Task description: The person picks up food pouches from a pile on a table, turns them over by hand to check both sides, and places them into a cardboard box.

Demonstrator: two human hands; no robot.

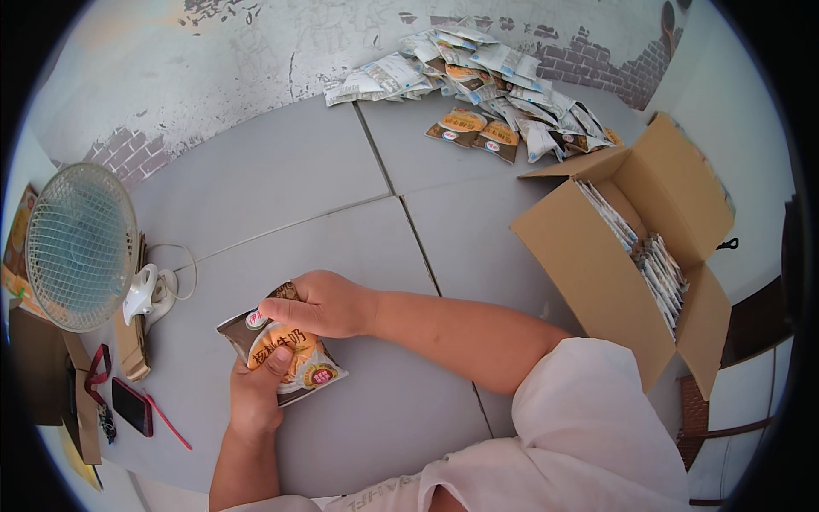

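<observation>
Both hands grip one flat printed pouch, brown, white and orange, above the grey table. My left hand holds its lower left side, thumb lying across the front. From the upper right, my right hand pinches the top edge with its thumb on the face and the fingers hidden behind. To the right stands an open cardboard box with rows of similar pouches standing on edge inside. A loose heap of pouches lies at the table's far side, two brown-and-orange ones in front of it.
At the left stands a clip-on fan with a white cable. Nearer me lie a smartphone, a thin red stick and a red lanyard with keys. Dark seams cross the tabletop. A wall rises behind it.
</observation>
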